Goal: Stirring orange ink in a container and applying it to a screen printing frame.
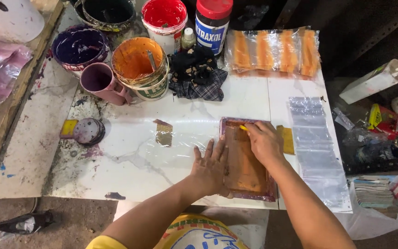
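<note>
Pressing flat left hand (212, 167) on screen frame (246, 159) edge, right hand (264, 143) pinching yellow tool (243, 128) over it.

Small printing workshop, open ink tubs (140, 62), stained white worktable (130, 157), small framed screen (245, 159), stacked plastic bags (316, 147)

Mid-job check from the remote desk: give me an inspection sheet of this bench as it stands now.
Surface: white marble-patterned table, stained with paint at its left edge.
Job's things: small framed printing screen, orange-stained, flat on the table; clear plastic sheet beside it.
Clutter: orange paint bucket, purple paint bucket, red paint tub, mauve mug, dark rag, printed orange bags, row of clear bags.
Grippers: left hand pressed flat at the frame's left edge; right hand on the screen, holding a small yellow tool.
Cables: nothing seen.
Surroundings: white bottle and stacked papers lower right.
</note>
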